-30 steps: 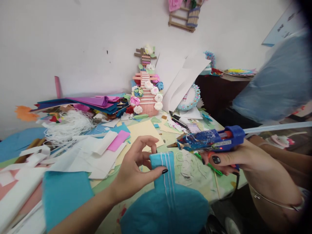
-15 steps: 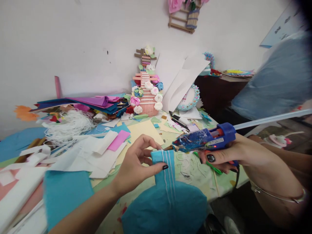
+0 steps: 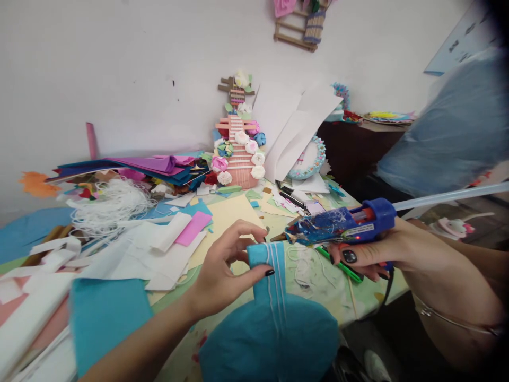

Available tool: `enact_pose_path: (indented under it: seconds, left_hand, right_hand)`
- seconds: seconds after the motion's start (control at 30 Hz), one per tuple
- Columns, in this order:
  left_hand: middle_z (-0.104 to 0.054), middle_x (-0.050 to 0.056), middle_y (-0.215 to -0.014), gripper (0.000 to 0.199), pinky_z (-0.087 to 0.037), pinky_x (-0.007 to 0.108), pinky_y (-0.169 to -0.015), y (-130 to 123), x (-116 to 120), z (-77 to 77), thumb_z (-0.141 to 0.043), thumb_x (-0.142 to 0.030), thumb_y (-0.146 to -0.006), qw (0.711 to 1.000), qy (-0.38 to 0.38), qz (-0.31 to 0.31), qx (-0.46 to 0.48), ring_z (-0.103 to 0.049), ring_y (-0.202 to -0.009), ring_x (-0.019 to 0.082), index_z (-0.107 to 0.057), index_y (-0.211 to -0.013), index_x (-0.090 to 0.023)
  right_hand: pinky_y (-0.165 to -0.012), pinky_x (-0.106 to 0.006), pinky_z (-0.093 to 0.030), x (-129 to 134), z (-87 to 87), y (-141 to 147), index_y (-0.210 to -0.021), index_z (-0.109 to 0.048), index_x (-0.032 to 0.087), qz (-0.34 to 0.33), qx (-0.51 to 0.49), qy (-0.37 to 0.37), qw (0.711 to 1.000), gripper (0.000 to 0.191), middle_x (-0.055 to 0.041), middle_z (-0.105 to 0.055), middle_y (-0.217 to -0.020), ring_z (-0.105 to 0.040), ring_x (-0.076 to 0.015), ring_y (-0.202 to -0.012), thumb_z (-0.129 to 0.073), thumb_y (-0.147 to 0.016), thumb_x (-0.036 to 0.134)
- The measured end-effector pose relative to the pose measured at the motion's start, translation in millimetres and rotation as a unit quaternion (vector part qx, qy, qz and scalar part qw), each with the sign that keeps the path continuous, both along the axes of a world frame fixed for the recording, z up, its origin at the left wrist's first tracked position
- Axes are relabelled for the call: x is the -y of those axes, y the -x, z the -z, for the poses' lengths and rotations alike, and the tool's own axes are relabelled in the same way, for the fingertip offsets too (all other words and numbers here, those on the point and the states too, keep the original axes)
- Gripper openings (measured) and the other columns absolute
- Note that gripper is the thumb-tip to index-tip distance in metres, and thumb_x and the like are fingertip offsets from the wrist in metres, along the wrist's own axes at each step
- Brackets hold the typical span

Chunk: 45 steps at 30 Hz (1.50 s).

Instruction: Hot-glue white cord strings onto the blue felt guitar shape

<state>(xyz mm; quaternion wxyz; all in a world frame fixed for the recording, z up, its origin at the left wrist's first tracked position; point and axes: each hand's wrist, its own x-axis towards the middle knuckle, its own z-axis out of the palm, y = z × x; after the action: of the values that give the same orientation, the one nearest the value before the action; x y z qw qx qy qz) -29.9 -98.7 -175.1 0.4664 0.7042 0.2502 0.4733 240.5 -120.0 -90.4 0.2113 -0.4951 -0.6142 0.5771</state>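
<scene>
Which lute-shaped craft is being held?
The blue, round-bodied craft, its neck pinched by the left hand; the pink, flower-trimmed craft stands untouched farther back.

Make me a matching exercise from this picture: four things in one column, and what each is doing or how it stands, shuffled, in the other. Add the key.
1. Left hand
2. Right hand
3. White string
4. Pink stringed model

A. Gripping the blue glue gun
B. Upright, trimmed with flowers
C. Pinching the narrow end of the turquoise cutout
D. Lying in a tangled heap

Pairs: 1-C, 2-A, 3-D, 4-B
</scene>
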Motion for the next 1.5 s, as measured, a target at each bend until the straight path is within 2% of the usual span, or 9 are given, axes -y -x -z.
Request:
enact_pose_path:
  seconds: [0.13, 0.3, 0.47, 0.83, 1.1, 1.5]
  left_hand:
    - [-0.05, 0.001, -0.098, 0.039, -0.052, 0.017, -0.06, -1.0, 0.6, -0.8, -0.071, -0.015, -0.075, 0.999, 0.037, -0.017, -0.01, -0.059, -0.074, 0.008, -0.058, -0.11, -0.024]
    - [-0.053, 0.002, -0.095, 0.022, -0.052, 0.018, -0.059, 0.6, -2.6, -3.9, -0.075, -0.02, -0.072, 0.997, 0.077, 0.006, -0.008, -0.06, -0.075, 0.01, -0.063, -0.091, -0.019]
    - [-0.057, 0.0, -0.086, 0.026, -0.051, 0.018, -0.055, -0.4, -3.1, -2.9, -0.076, -0.022, -0.071, 0.989, 0.149, -0.011, -0.004, -0.058, -0.069, 0.009, -0.054, -0.085, -0.018]
    - [-0.059, 0.0, -0.084, 0.032, -0.054, 0.02, -0.058, -2.8, 2.0, -6.1, -0.076, -0.02, -0.068, 0.99, 0.136, -0.044, -0.009, -0.06, -0.069, 0.01, -0.048, -0.083, -0.019]
    - [-0.059, 0.0, -0.084, 0.033, -0.053, 0.021, -0.06, -3.4, 2.1, -4.9, -0.076, -0.02, -0.068, 0.99, 0.136, -0.04, -0.002, -0.061, -0.07, 0.01, -0.048, -0.084, -0.019]
    - [-0.059, -0.001, -0.084, 0.033, -0.053, 0.017, -0.057, -4.3, 2.7, -5.9, -0.076, -0.018, -0.067, 0.991, 0.127, -0.038, -0.003, -0.061, -0.067, 0.008, -0.048, -0.084, -0.019]
  right_hand:
    - [-0.035, -0.019, -0.032, -0.9, 4.0, -3.8, -0.076, -0.065, 0.013, -0.009, -0.01, -0.017, 1.0, 0.04, 0.0012, -0.054, -0.045, -0.044, -0.0078, -0.037, -0.075, -0.069, 0.051]
    - [-0.036, -0.02, -0.032, -1.9, 5.4, -4.0, -0.076, -0.066, 0.013, -0.007, -0.008, -0.018, 1.0, 0.04, 0.0017, -0.053, -0.044, -0.043, -0.0084, -0.038, -0.075, -0.069, 0.051]
    - [-0.036, -0.018, -0.033, 0.1, 0.9, 3.8, -0.076, -0.065, 0.014, 0.008, 0.01, -0.005, 1.0, 0.038, 0.0008, -0.054, -0.049, -0.045, -0.0081, -0.039, -0.079, -0.065, 0.048]
    - [-0.032, -0.017, -0.031, 1.5, 0.1, 10.4, -0.078, -0.065, 0.014, 0.002, 0.045, -0.026, 0.999, 0.038, 0.0026, -0.048, -0.046, -0.041, -0.0074, -0.036, -0.076, -0.067, 0.049]
    - [-0.035, -0.017, -0.033, 3.1, 0.0, 11.7, -0.083, -0.068, 0.012, -0.003, 0.046, -0.017, 0.999, 0.039, 0.0022, -0.049, -0.049, -0.038, -0.0058, -0.039, -0.075, -0.069, 0.048]
    - [-0.035, -0.017, -0.032, -2.0, 4.3, 7.8, -0.075, -0.064, 0.015, 0.002, 0.03, -0.017, 0.999, 0.035, 0.0037, -0.047, -0.049, -0.039, -0.0061, -0.039, -0.077, -0.068, 0.047]
